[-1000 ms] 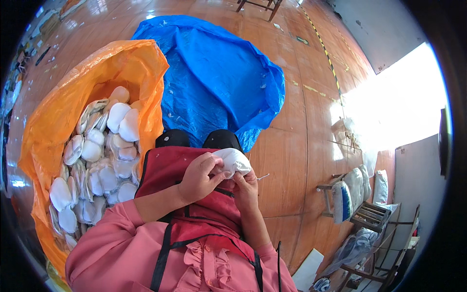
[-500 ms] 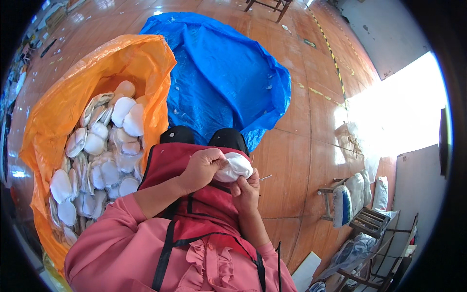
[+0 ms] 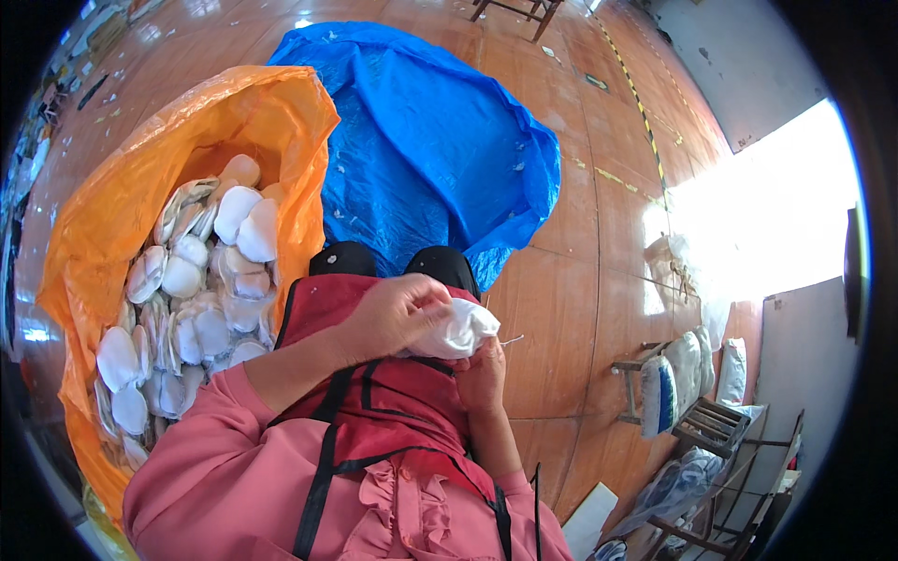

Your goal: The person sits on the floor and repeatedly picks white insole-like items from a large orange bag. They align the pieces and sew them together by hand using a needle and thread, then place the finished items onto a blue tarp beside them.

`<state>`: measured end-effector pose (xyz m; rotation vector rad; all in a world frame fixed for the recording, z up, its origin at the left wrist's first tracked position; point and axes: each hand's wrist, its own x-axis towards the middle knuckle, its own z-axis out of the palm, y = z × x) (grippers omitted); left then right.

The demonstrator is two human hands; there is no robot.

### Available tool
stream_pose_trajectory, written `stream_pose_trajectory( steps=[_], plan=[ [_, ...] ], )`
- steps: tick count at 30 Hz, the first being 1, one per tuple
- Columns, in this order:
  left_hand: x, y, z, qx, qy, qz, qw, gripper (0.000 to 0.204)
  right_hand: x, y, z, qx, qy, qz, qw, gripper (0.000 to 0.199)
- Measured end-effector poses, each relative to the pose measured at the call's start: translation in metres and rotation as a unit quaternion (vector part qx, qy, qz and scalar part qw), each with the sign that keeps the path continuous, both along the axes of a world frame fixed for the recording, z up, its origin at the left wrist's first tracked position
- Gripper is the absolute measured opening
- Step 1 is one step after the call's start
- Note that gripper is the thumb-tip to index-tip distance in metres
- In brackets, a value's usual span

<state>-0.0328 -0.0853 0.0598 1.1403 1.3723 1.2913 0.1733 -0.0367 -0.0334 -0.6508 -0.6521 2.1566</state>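
A white rounded fabric pad (image 3: 458, 329), puffed and creased, is held above my lap on the red apron (image 3: 323, 304). My right hand (image 3: 482, 376) pinches its lower right edge between thumb and fingers. At the pad's upper left is my left hand (image 3: 400, 313), its fingers curled together over the cloth. What lies between those fingertips is hidden. A thin white thread (image 3: 512, 340) sticks out just right of my right hand. To the left, an orange plastic bag (image 3: 89, 238) gapes around a heap of similar white and cream pads (image 3: 182, 273).
A blue plastic sheet or bag (image 3: 421, 122) spreads on the tiled floor (image 3: 552, 318) beyond my knees. On the right stand a wooden chair (image 3: 706, 425) with cushions (image 3: 687, 365) and a metal frame (image 3: 739, 486). Bright light comes through a doorway (image 3: 795, 196).
The pad has shifted slightly right and turned. My left hand has risen a little with its fingers rearranged. My right hand has moved slightly right and down, still gripping the edge.
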Motion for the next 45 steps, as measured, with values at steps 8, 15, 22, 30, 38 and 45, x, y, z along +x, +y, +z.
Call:
stream_pose_trajectory(
  steps=[8,15,22,30,38,45],
  plan=[
    [0.027,-0.001,-0.025,0.214,0.281,0.058,0.934,0.013,-0.011,0.0,0.003,0.006,0.023,0.068,0.997,0.048],
    [-0.002,-0.005,-0.026,0.01,0.036,-0.09,0.995,0.014,-0.01,-0.01,0.004,-0.01,0.027,0.083,0.996,0.043],
    [-0.012,-0.003,-0.052,0.149,0.127,-0.105,0.975,0.018,0.006,-0.016,-0.009,-0.016,0.175,0.138,0.975,0.038],
    [0.004,0.007,-0.036,0.206,0.248,-0.023,0.946,0.02,-0.003,-0.005,0.006,0.152,-0.135,0.175,0.963,0.04],
    [0.012,-0.002,-0.043,0.239,0.294,-0.023,0.925,0.02,0.0,-0.016,0.004,-0.086,0.011,0.147,0.985,0.033],
    [0.004,-0.004,-0.053,0.204,0.21,-0.067,0.954,0.011,0.007,-0.015,-0.005,-0.038,0.046,0.154,0.986,0.035]
  ],
)
